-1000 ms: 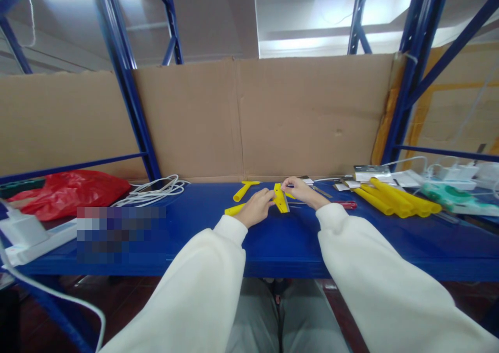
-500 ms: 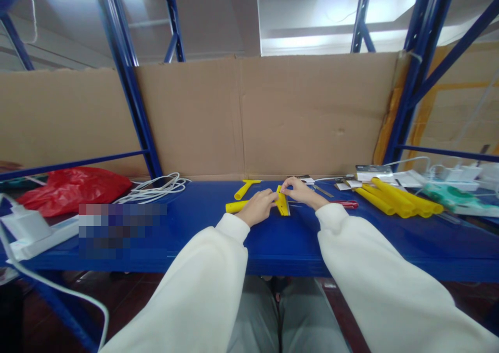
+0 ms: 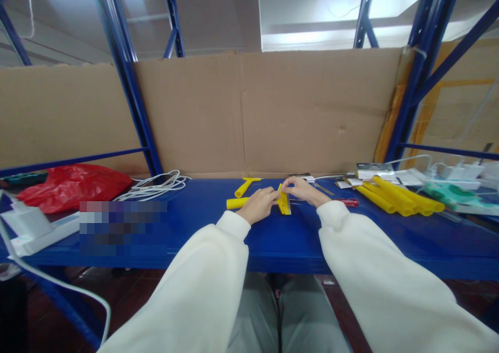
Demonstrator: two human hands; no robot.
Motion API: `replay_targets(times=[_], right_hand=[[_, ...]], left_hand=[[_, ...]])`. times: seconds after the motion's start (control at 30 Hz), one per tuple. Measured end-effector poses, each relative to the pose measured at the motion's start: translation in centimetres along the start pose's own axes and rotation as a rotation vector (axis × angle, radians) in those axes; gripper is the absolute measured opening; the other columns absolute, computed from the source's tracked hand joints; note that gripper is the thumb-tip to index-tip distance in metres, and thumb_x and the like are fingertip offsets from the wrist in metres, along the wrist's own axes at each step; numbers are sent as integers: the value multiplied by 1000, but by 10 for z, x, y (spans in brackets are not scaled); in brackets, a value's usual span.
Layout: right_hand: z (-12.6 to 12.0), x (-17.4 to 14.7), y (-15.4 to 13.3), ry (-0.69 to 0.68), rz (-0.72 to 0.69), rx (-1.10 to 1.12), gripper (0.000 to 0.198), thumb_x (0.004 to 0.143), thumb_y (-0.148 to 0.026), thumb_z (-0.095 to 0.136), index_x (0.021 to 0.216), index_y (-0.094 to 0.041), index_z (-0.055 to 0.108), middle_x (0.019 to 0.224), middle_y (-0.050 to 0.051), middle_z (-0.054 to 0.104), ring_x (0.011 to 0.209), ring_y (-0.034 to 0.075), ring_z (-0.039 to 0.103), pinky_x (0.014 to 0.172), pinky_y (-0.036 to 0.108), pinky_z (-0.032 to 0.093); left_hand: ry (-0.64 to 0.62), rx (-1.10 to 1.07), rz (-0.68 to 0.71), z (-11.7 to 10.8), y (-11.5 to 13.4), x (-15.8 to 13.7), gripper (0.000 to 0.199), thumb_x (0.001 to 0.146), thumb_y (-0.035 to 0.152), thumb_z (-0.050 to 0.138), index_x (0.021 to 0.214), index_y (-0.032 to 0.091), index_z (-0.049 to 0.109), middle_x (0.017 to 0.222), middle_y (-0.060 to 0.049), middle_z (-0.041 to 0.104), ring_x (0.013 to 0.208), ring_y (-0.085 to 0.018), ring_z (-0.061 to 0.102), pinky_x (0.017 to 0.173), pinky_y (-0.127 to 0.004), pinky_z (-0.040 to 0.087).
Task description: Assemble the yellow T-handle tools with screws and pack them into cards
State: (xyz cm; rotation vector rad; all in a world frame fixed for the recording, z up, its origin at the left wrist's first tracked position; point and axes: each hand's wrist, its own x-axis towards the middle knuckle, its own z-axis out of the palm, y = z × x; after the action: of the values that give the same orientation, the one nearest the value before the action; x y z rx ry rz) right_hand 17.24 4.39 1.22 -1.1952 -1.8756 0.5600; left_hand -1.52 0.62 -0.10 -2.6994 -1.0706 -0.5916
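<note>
A yellow scraper (image 3: 284, 204) with a T-shaped head and a pale strip along the head's edge lies sideways in front of me. My left hand (image 3: 262, 206) is closed around it near the head, and the handle sticks out to the left. Thumb and fingertips of my right hand (image 3: 303, 191) are pinched at the far end of the head; whatever they grip is too small to make out. Behind my left hand lies a second yellow scraper (image 3: 244, 187). A screwdriver with a clear red handle (image 3: 348, 203) rests to the right, its shaft passing below my right hand.
Several yellow handles (image 3: 397, 199) are piled at the right, beside papers and a small box (image 3: 375, 171). To the left are a coiled white cable (image 3: 159, 185), a red plastic bag (image 3: 74, 186) and a power strip (image 3: 47, 236). Cardboard (image 3: 241, 114) walls off the back of the blue bench (image 3: 218, 246).
The view has shifted very slightly. Both hands stay at the scraper's head, with only a tiny movement of the right fingers along its far end.
</note>
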Motion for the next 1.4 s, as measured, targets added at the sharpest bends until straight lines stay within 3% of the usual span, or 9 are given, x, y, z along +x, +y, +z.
replay_targets(times=[0.4, 0.6, 0.8, 0.97, 1.03, 1.2, 1.4], right_hand=[[-3, 1, 3, -60, 30, 44, 7, 67, -18, 67, 60, -18, 68, 73, 3, 73, 75, 16, 65, 79, 29, 52], [-3, 0, 4, -57, 101, 117, 11, 65, -12, 67, 60, -19, 59, 70, 0, 68, 72, 14, 62, 78, 27, 51], [-1, -2, 6, 7, 161, 288, 24, 64, -9, 70, 78, -21, 54, 80, -1, 65, 79, 13, 62, 78, 26, 51], [-4, -4, 1, 78, 293, 406, 26, 75, -9, 64, 95, -22, 55, 91, 1, 68, 86, 13, 66, 79, 25, 52], [-6, -4, 0, 14, 333, 430, 21, 78, -10, 63, 95, -21, 57, 88, 3, 70, 84, 14, 67, 76, 24, 54], [-4, -6, 3, -318, 355, 515, 7, 83, -15, 67, 80, -16, 61, 70, 5, 71, 64, 14, 68, 64, 24, 56], [-3, -8, 0, -342, 399, 564, 7, 90, -15, 61, 84, -15, 59, 70, 5, 73, 59, 15, 69, 60, 27, 59]], left_hand=[[-17, 0, -1, -1, 2, 0, 18, 93, 15, 49, 99, 17, 66, 100, -9, 62, 95, -21, 62, 91, -36, 48], [-46, 34, -3, -5, 7, -1, 19, 94, 15, 48, 102, 15, 66, 103, -11, 62, 96, -24, 63, 90, -37, 47], [-35, 24, -2, -4, 6, 0, 18, 95, 15, 48, 100, 16, 65, 105, -11, 62, 98, -24, 63, 91, -36, 48], [17, 10, -37, 0, 1, 0, 17, 93, 13, 48, 98, 16, 64, 103, -11, 63, 102, -24, 62, 93, -37, 48], [44, 0, -50, 2, -2, 1, 17, 93, 13, 48, 97, 15, 64, 102, -11, 63, 102, -25, 62, 94, -38, 48], [112, 9, -56, 9, -10, 3, 15, 92, 13, 49, 94, 17, 64, 99, -10, 63, 101, -23, 61, 94, -39, 50], [163, 1, -59, 16, -15, 4, 15, 93, 14, 49, 97, 17, 63, 100, -9, 64, 102, -22, 62, 95, -38, 50]])
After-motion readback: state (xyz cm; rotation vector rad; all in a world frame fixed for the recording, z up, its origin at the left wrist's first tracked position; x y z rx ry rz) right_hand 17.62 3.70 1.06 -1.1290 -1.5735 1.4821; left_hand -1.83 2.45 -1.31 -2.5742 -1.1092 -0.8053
